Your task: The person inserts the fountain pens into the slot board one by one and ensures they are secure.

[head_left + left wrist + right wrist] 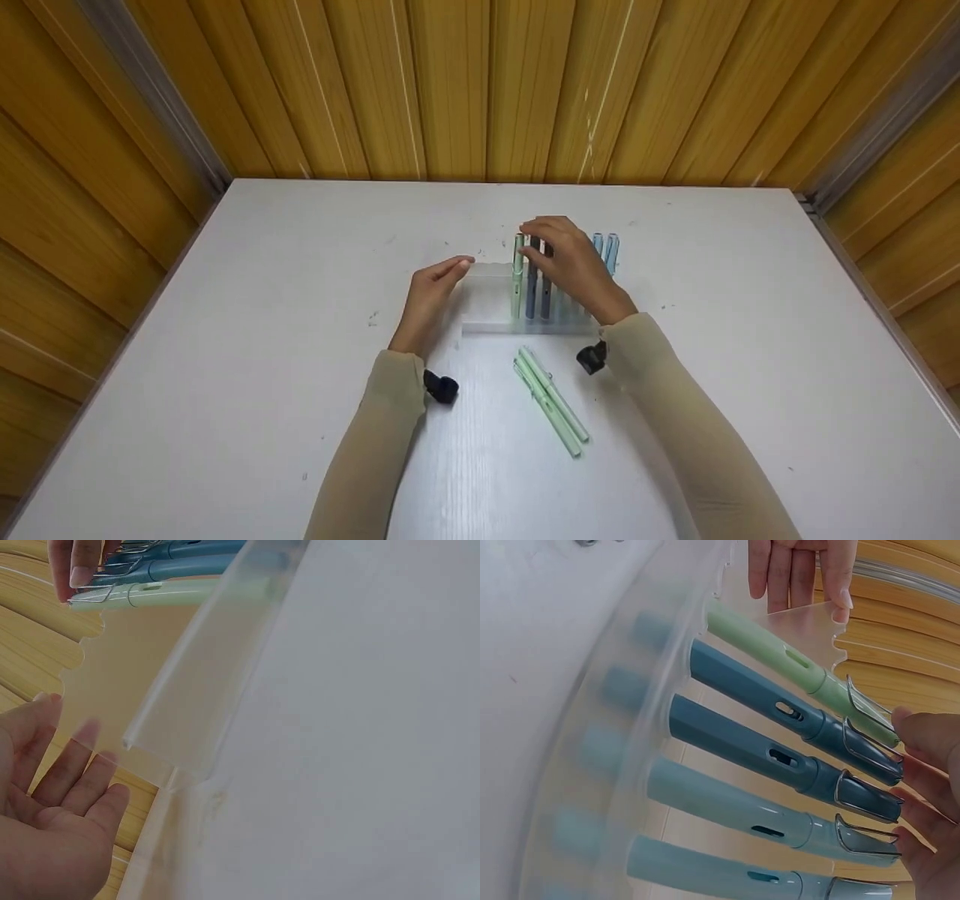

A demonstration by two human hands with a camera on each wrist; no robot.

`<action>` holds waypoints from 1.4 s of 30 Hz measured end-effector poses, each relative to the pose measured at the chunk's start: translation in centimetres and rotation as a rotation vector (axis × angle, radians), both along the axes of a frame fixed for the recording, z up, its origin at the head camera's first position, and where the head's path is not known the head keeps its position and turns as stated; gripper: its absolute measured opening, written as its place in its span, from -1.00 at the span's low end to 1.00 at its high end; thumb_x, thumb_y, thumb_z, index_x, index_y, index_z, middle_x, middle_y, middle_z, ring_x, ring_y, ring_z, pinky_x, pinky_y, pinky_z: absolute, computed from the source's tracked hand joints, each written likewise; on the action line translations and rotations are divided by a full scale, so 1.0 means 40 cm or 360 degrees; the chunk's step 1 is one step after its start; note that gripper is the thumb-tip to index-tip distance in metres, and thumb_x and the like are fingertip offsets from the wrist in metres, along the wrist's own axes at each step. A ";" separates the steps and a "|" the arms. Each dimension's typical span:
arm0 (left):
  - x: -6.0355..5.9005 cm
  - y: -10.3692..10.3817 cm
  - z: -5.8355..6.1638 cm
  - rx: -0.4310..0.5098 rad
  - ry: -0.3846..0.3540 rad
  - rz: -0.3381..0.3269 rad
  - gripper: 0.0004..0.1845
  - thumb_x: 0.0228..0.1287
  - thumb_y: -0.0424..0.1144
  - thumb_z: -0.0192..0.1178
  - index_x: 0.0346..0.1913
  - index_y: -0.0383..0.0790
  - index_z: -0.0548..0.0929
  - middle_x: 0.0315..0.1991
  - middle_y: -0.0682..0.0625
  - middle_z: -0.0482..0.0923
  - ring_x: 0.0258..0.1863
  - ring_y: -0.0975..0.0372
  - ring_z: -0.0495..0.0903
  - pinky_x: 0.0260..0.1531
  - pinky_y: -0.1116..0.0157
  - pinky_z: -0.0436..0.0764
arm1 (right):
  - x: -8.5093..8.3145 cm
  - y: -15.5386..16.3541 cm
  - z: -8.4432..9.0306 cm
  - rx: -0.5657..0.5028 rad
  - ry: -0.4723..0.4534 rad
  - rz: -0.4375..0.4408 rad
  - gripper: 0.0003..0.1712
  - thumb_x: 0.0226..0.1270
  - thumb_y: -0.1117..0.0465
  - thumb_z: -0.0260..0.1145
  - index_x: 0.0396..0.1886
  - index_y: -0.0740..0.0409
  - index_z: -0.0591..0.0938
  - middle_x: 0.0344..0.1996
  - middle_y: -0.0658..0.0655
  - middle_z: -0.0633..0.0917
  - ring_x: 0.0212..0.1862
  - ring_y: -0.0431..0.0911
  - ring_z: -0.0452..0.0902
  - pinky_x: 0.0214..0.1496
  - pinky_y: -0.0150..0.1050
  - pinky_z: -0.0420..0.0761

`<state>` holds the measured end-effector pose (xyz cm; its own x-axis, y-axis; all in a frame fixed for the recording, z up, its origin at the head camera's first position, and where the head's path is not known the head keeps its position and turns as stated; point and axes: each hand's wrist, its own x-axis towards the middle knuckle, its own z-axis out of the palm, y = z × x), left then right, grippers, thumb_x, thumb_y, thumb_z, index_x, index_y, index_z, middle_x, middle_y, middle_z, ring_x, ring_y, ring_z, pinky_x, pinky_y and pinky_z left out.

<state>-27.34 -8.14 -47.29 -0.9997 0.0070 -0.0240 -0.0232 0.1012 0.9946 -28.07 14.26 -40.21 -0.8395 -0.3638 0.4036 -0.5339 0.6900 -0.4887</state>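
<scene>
A clear plastic pen stand holds a row of upright pens in its slots. My left hand grips the stand's left edge, with some fingertips visible through the plastic in the left wrist view. At the row's left end, my right hand has its thumb and fingers at the cap of a light green pen, seeming to pinch it. Beside that pen stand two dark blue pens, then light blue pens. Two more light green pens lie side by side on the table, before the stand.
The white table bears small dark marks. Yellow wood-look panels rise behind it and along both sides. Black wrist cameras sit on both wrists. The stand's left slots hold no pens.
</scene>
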 end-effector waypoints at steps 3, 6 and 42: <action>0.000 -0.001 0.004 0.0014 0.0016 -0.0002 -0.66 0.32 0.00 0.21 0.04 -0.08 0.70 0.13 0.04 0.62 0.26 0.21 0.47 0.33 0.19 0.38 | 0.006 0.005 0.008 -0.0066 0.0051 0.0032 -0.61 0.31 0.18 0.33 0.10 0.20 0.63 0.10 0.17 0.63 0.22 0.01 0.47 0.29 -0.11 0.49; 0.000 -0.002 0.006 0.0025 0.0019 -0.0006 -0.66 0.31 0.00 0.22 0.04 -0.07 0.70 0.13 0.05 0.61 0.25 0.23 0.48 0.33 0.20 0.39 | 0.015 0.011 0.017 -0.0129 0.0082 0.0074 -0.64 0.30 0.21 0.34 0.07 0.21 0.64 0.04 0.16 0.66 0.17 0.00 0.52 0.25 -0.12 0.53; 0.005 -0.006 -0.007 0.0049 0.0016 -0.0055 -0.60 0.30 0.06 0.21 0.09 -0.06 0.67 0.16 0.06 0.59 0.30 0.21 0.44 0.36 0.18 0.34 | 0.144 0.085 -0.068 0.0178 -0.0925 0.0373 -0.66 0.23 0.22 0.38 -0.01 0.24 0.69 -0.24 0.10 0.75 -0.22 -0.12 0.62 -0.26 -0.35 0.60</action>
